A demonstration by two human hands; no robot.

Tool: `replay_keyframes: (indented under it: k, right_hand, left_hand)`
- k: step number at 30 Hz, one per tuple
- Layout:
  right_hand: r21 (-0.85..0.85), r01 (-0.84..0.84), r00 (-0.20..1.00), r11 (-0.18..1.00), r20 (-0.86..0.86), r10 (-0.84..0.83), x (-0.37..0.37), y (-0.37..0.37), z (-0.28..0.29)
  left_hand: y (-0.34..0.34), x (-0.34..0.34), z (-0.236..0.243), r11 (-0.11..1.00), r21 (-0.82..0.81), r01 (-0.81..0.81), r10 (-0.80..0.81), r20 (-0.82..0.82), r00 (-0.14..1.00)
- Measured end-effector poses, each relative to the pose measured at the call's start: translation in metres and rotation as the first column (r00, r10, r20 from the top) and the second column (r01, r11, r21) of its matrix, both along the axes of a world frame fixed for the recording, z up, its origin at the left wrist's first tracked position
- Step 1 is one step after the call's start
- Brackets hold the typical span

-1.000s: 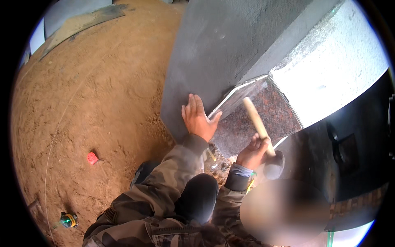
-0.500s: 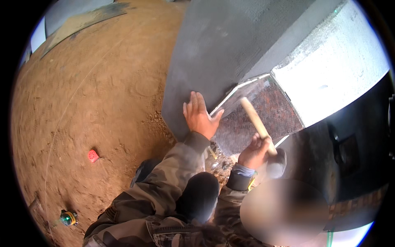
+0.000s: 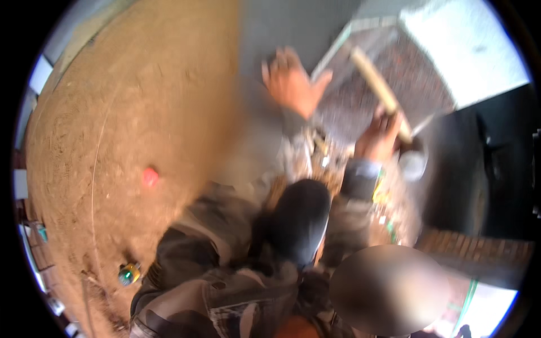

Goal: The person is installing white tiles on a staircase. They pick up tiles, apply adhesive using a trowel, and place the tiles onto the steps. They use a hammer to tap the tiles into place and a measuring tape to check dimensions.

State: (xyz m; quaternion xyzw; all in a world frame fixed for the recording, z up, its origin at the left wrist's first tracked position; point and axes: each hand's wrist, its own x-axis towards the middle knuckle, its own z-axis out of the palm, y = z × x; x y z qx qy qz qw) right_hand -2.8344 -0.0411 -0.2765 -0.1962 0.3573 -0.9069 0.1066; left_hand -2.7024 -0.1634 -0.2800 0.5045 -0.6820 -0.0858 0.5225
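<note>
Wall (image 3: pixel 293 25) and slab (image 3: pixel 420 73) now sit higher in view | Left hand (image 3: pixel 294 84): spread on wall | Right hand (image 3: pixel 376 138): wrapped round mallet (image 3: pixel 373 80), near its head

Brown dirt floor (image 3: pixel 186 112), small red object (image 3: pixel 150 177) on it, dark-and-yellow device (image 3: pixel 129 274) with green light, thin pale line (image 3: pixel 94 186).

No legible text, labels, brands, numbers or signs in the head view. Motion blur across most of it; small stuff too smeared to read.
</note>
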Motion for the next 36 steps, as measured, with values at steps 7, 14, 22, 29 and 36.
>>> replay_keyframes:
  k: [7,14,22,29,36]
  right_hand:
    - [-0.104,-0.031,0.997,0.994,-0.074,0.024,0.003,-0.001,0.026]
    - [-0.037,-0.011,1.000,0.999,-0.027,0.010,-0.002,-0.011,0.024]
    - [-0.002,0.030,0.995,1.000,0.093,-0.030,-0.018,-0.022,-0.017]
    - [-0.013,0.038,0.985,0.999,0.169,-0.036,-0.014,-0.019,-0.020]
    - [-0.037,0.030,0.990,0.999,0.141,-0.025,-0.019,-0.019,-0.023]
  left_hand:
    - [-0.005,0.050,0.075,0.925,0.200,0.324,-0.336,0.027,0.942]
    - [-0.015,0.044,0.071,0.909,0.203,0.365,-0.370,-0.014,0.929]
    - [-0.012,0.042,0.081,0.895,0.287,0.342,-0.363,0.025,0.931]
    - [-0.019,0.034,0.071,0.878,0.275,0.391,-0.395,-0.045,0.918]
    - [-0.012,0.025,0.078,0.886,0.340,0.314,-0.362,0.088,0.928]
